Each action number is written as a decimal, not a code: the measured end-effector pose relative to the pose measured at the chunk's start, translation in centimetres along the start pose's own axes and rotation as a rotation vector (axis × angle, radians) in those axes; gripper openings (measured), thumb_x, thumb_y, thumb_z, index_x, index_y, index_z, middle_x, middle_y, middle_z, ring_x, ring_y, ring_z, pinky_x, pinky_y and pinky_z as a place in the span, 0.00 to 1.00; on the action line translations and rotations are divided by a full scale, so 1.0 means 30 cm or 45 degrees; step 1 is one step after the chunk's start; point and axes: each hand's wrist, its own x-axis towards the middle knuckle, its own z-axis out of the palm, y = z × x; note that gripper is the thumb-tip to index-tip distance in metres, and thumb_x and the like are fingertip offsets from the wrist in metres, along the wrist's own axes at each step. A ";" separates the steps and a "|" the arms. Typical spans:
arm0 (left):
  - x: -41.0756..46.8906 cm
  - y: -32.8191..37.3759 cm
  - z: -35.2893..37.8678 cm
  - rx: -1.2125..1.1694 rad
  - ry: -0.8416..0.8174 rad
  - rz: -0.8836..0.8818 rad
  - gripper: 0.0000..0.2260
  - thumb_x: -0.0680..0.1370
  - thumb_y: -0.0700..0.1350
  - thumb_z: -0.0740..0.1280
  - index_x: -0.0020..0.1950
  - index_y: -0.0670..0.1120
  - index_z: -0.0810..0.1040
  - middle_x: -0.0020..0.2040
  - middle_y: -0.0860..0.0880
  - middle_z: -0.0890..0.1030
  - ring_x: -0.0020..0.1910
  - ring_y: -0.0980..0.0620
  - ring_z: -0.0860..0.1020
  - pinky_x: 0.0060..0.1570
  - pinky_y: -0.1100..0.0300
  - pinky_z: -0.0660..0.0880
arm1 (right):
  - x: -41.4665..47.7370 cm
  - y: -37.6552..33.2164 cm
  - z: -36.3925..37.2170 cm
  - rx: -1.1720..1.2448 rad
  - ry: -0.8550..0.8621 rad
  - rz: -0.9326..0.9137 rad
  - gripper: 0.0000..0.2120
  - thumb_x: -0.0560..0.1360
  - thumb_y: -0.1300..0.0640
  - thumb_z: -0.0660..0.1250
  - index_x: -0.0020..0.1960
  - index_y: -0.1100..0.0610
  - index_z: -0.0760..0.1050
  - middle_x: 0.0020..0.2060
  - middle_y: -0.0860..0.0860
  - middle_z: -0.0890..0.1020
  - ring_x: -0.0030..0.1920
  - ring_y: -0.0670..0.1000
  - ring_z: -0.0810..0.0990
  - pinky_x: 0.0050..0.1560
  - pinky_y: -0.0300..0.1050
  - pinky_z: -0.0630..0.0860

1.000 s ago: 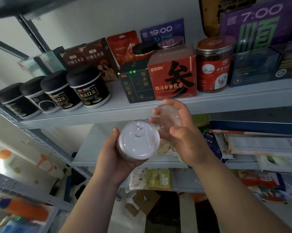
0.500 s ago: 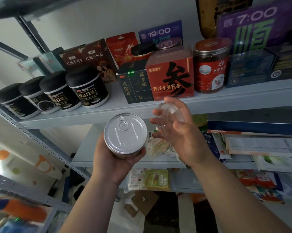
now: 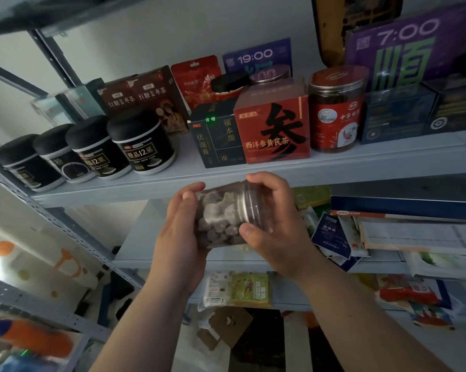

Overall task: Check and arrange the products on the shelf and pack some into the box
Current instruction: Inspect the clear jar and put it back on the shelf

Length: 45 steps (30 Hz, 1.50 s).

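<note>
The left hand (image 3: 183, 232) grips the base of a clear plastic jar of brown-grey lumps (image 3: 221, 216), and the right hand (image 3: 275, 224) curls round its lid end, probably to tighten it or turn the jar for checking. The jar lies sideways just below the red square carton (image 3: 273, 130), in front of the grey metal shelf (image 3: 360, 167) beneath that carton.

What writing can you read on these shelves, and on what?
"7:00": big purple box
"19:00": smaller purple box
"红糖姜枣茶": brown box
"原品12黑": black-lidded jar
"西洋参黄芪茶": red box
"伏湿膏", "福本颜", "合格": dark green box
Clear jar: no text showing
Small print, lower-shelf packets: too blurred
</note>
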 end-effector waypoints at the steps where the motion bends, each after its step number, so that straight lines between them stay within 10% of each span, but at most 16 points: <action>1: -0.004 0.003 0.003 0.016 -0.005 -0.005 0.15 0.86 0.52 0.56 0.64 0.50 0.78 0.54 0.44 0.85 0.51 0.45 0.86 0.40 0.54 0.83 | 0.000 0.005 0.002 -0.015 0.009 -0.026 0.30 0.68 0.48 0.69 0.65 0.29 0.64 0.62 0.56 0.71 0.61 0.58 0.75 0.60 0.65 0.76; 8: -0.006 0.004 0.007 0.003 -0.002 -0.068 0.14 0.86 0.52 0.56 0.61 0.50 0.80 0.53 0.43 0.85 0.51 0.43 0.85 0.40 0.51 0.82 | -0.002 0.028 0.011 -0.193 0.120 -0.272 0.25 0.70 0.49 0.65 0.66 0.47 0.66 0.61 0.49 0.69 0.61 0.45 0.71 0.62 0.41 0.70; 21: 0.008 -0.023 -0.003 -0.084 -0.062 -0.234 0.14 0.85 0.53 0.59 0.61 0.48 0.80 0.55 0.41 0.85 0.50 0.42 0.85 0.38 0.49 0.81 | -0.011 0.049 0.003 -0.387 0.069 -0.529 0.25 0.71 0.50 0.66 0.64 0.58 0.69 0.59 0.63 0.74 0.63 0.56 0.73 0.66 0.46 0.70; 27: 0.001 -0.043 -0.011 0.041 0.001 -0.093 0.12 0.85 0.53 0.59 0.60 0.51 0.79 0.54 0.46 0.85 0.49 0.46 0.85 0.41 0.50 0.82 | -0.016 0.023 0.019 -0.286 0.078 -0.195 0.20 0.75 0.45 0.61 0.64 0.52 0.68 0.60 0.47 0.73 0.59 0.43 0.74 0.60 0.36 0.71; 30: 0.012 -0.048 -0.030 0.211 0.048 0.059 0.12 0.83 0.54 0.61 0.63 0.52 0.78 0.54 0.59 0.83 0.49 0.57 0.84 0.43 0.55 0.83 | 0.001 0.001 -0.015 0.036 -0.209 0.265 0.23 0.74 0.39 0.61 0.68 0.37 0.65 0.64 0.47 0.76 0.61 0.46 0.78 0.63 0.51 0.78; 34: 0.023 -0.025 -0.053 0.070 0.070 0.027 0.14 0.85 0.49 0.61 0.68 0.49 0.77 0.57 0.53 0.83 0.47 0.63 0.83 0.40 0.65 0.81 | 0.005 -0.022 -0.069 -0.284 -0.442 -0.005 0.41 0.70 0.53 0.70 0.74 0.27 0.55 0.75 0.36 0.59 0.77 0.38 0.59 0.74 0.48 0.68; 37: 0.015 -0.028 -0.052 0.147 0.116 0.078 0.12 0.87 0.48 0.57 0.64 0.50 0.78 0.52 0.52 0.83 0.43 0.61 0.84 0.33 0.65 0.79 | 0.015 -0.017 -0.051 -0.342 -0.418 0.001 0.38 0.69 0.52 0.71 0.74 0.34 0.61 0.70 0.40 0.64 0.70 0.40 0.68 0.65 0.45 0.77; 45: 0.015 -0.049 -0.083 -0.031 0.182 0.088 0.14 0.78 0.56 0.65 0.63 0.56 0.81 0.60 0.51 0.83 0.65 0.45 0.80 0.60 0.45 0.77 | 0.039 -0.021 0.013 -0.352 -0.370 0.130 0.33 0.70 0.36 0.65 0.73 0.33 0.59 0.66 0.39 0.70 0.65 0.38 0.72 0.61 0.48 0.78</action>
